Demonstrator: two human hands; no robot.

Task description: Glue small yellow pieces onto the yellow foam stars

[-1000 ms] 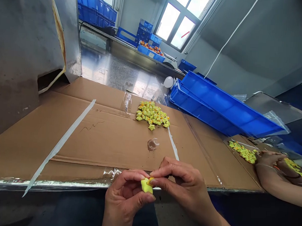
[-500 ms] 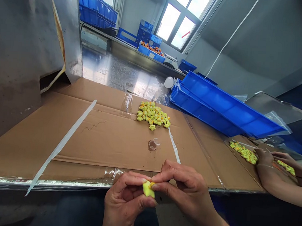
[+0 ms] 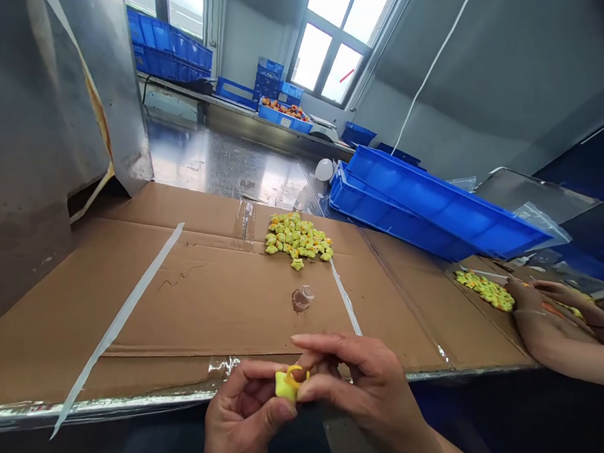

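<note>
My left hand (image 3: 244, 411) is closed, pinching a small yellow-green star-shaped piece (image 3: 283, 388) between thumb and fingers, just beyond the table's front edge. Against the star's face stands an orange curved ring (image 3: 292, 373), open at one side. My right hand (image 3: 363, 379) has its thumb and fingers closed around this ring; the fingertips behind it are partly hidden. Farther up on the cardboard lies a pile of similar yellow-green stars (image 3: 294, 238), some with orange bits. A small clear cup (image 3: 306, 293) sits beside a brown patch, between the pile and my hands.
Flattened cardboard (image 3: 219, 296) with white tape strips covers the table. A metal housing (image 3: 60, 129) stands at left. Long blue crates (image 3: 433, 209) are at the back right. At far right, another person's hands (image 3: 533, 303) work by more yellow-green pieces (image 3: 484, 291).
The orange ring now stands out visibly from the star, and my right index finger has lifted away from it. The camera view has tilted and shifted slightly. The other person's hands remain by their pieces.
</note>
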